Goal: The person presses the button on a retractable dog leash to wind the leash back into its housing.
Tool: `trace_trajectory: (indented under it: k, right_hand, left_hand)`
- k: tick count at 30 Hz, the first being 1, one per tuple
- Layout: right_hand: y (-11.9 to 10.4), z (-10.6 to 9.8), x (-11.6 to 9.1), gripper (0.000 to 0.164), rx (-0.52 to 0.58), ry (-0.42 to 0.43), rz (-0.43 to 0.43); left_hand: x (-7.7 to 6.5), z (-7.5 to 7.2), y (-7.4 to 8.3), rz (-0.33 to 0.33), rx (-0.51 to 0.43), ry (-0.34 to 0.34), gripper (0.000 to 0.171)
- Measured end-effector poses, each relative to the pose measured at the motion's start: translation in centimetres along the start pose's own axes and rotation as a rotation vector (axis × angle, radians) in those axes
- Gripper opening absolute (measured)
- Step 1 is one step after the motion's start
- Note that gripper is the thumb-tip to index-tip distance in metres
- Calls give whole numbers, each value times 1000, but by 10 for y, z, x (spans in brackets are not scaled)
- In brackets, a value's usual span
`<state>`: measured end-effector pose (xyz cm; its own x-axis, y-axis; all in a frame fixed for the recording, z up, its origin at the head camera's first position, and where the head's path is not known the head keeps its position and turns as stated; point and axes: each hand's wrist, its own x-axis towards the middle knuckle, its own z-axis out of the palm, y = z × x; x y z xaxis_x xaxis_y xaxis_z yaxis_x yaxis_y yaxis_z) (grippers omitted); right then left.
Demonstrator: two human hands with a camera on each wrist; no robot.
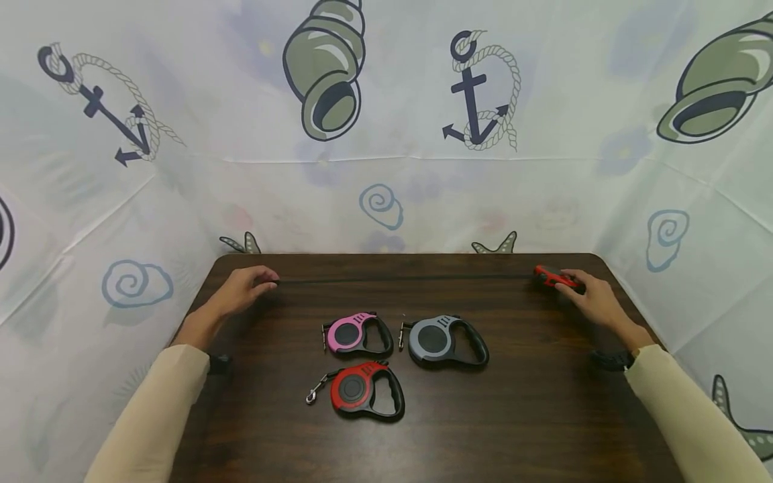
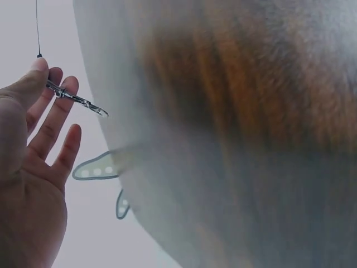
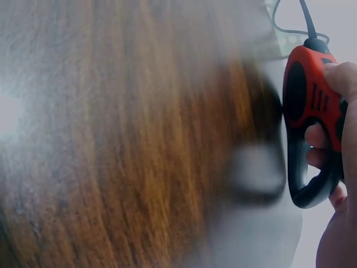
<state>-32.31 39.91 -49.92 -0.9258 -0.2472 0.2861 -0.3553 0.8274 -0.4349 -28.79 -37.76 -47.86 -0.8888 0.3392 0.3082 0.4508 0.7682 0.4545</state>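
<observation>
My right hand (image 1: 588,293) grips a red and black retractable dog leash (image 3: 313,84), fingers through its handle loop and thumb on the casing. Its dark cord (image 1: 410,278) runs taut across the far part of the table to my left hand (image 1: 246,287). There the thumb and forefinger pinch the cord's end by the metal clip (image 2: 78,100), while the other fingers are spread. Between the arms lie a pink leash (image 1: 347,334), a grey leash (image 1: 433,339) and another red leash (image 1: 351,388), each with its clip toward the left.
The dark wooden table (image 1: 513,429) has rounded far corners. A white curtain (image 1: 410,201) printed with anchors, shells and starfish hangs behind it and along both sides. Dark bands (image 1: 610,361) sit at the wrists, below the light sleeves.
</observation>
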Motion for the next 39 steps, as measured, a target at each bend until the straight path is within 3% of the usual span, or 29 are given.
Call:
trace_trajectory:
  k: [7,15,25,33,39]
  right_hand:
    - [-5,-9,1,47,98,36,55]
    - [-10,-18,8,45,152,33,131]
    - [-6,-26,11,41,238,49,209]
    - [-9,-42,9,43,286,-14,238]
    - [-7,-50,8,41,345,-48,287]
  left_hand:
    - [2,-14,5,77,16,25,12]
    - [2,-27,7,-14,-11,-45,15]
    - [3,-35,7,-40,-47,-88,13]
    - [0,-41,9,-83,-138,-159,18]
    - [0,-43,5,-67,-122,-160,21]
